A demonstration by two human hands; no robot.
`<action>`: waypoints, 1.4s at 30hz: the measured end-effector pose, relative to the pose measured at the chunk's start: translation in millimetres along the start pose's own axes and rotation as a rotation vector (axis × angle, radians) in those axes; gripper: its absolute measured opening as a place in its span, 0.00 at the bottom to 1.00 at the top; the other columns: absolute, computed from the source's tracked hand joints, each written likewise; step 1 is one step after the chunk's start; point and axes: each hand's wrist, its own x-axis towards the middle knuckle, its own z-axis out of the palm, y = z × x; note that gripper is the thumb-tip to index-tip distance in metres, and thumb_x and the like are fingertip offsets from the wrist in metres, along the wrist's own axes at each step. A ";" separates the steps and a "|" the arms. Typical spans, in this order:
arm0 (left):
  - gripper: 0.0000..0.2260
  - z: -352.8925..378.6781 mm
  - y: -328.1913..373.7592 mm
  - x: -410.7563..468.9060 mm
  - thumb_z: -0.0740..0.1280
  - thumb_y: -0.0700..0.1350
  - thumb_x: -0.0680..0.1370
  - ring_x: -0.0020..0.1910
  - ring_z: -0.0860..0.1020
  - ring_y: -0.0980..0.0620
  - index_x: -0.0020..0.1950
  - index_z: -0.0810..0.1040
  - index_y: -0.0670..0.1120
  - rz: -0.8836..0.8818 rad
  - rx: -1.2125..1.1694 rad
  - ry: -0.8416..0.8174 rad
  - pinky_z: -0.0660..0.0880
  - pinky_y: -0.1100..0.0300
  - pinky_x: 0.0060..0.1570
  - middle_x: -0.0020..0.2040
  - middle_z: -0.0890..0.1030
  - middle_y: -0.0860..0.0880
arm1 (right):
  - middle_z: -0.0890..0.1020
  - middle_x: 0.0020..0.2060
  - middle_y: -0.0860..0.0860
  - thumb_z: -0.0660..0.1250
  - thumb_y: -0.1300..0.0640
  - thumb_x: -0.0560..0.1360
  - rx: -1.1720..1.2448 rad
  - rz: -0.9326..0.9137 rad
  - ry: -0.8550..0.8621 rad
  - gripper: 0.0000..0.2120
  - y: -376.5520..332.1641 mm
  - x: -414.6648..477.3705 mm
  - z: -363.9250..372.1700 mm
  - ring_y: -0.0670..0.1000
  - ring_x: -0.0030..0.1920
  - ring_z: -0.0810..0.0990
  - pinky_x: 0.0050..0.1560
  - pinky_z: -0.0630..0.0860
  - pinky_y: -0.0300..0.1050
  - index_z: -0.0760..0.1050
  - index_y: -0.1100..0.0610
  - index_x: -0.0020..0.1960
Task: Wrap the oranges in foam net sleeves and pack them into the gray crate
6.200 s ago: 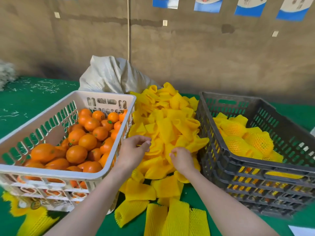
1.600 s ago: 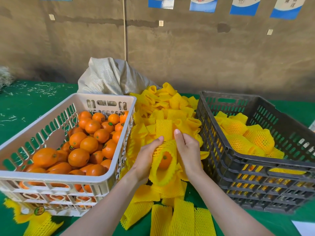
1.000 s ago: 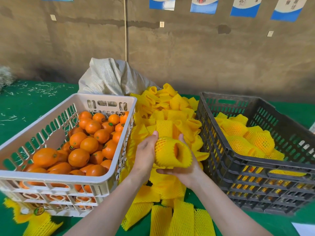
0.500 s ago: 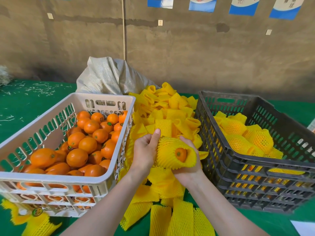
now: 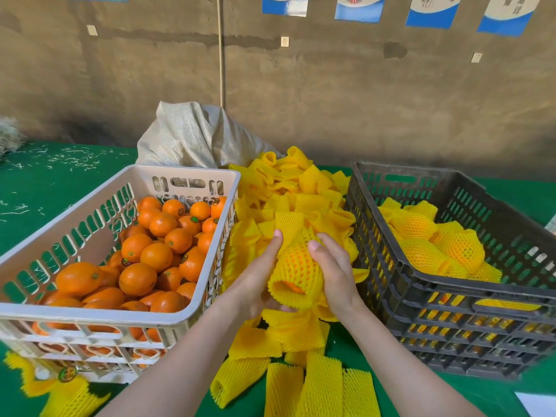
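Far left, a crumpled yellow sleeve stuck out from under the white crate, partly cut off by the frame edge. That crate was heaped with bare oranges, too many to count since the lower ones were buried. A gray woven sack sat behind it, its base hidden by the crate.

In the middle, the left hand cupped the netted orange from the side and underneath, with the fingers mostly hidden below it. The right hand gripped its other side. The fruit only showed through the mesh and at the near open end, held above the sleeve pile between the two crates. Couldn't count the sleeves in the pile either.

On the right, the gray crate had maybe four or five wrapped oranges visible on top, with more showing as orange bits through the side slots. Everything sat on a green cloth. A white paper corner was cut off at bottom right, and five blue-and-white signs were chopped at the top.
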 end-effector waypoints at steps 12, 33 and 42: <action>0.39 10.9 -2.7 0.2 0.76 0.55 0.66 0.60 0.77 0.45 0.73 0.65 0.48 0.239 -0.034 -0.065 0.75 0.48 0.58 0.63 0.78 0.45 | 0.74 0.51 0.47 0.62 0.49 0.72 -0.128 -0.028 0.133 0.11 7.7 3.3 -1.1 0.45 0.53 0.73 0.50 0.70 0.38 0.69 0.50 0.53; 0.31 89.3 17.9 11.0 0.57 0.64 0.73 0.64 0.75 0.50 0.73 0.66 0.50 0.416 -0.040 -0.058 0.72 0.52 0.64 0.66 0.75 0.51 | 0.75 0.61 0.51 0.73 0.51 0.63 -0.229 -0.073 0.220 0.35 -19.7 5.3 -52.9 0.50 0.60 0.75 0.60 0.75 0.49 0.66 0.55 0.67; 0.12 186.5 7.3 64.5 0.64 0.39 0.78 0.53 0.78 0.44 0.61 0.74 0.39 0.759 0.651 0.254 0.72 0.56 0.53 0.51 0.80 0.44 | 0.75 0.49 0.44 0.76 0.57 0.64 -0.351 -0.147 0.589 0.31 -45.0 42.8 -163.3 0.48 0.51 0.76 0.49 0.74 0.41 0.67 0.53 0.63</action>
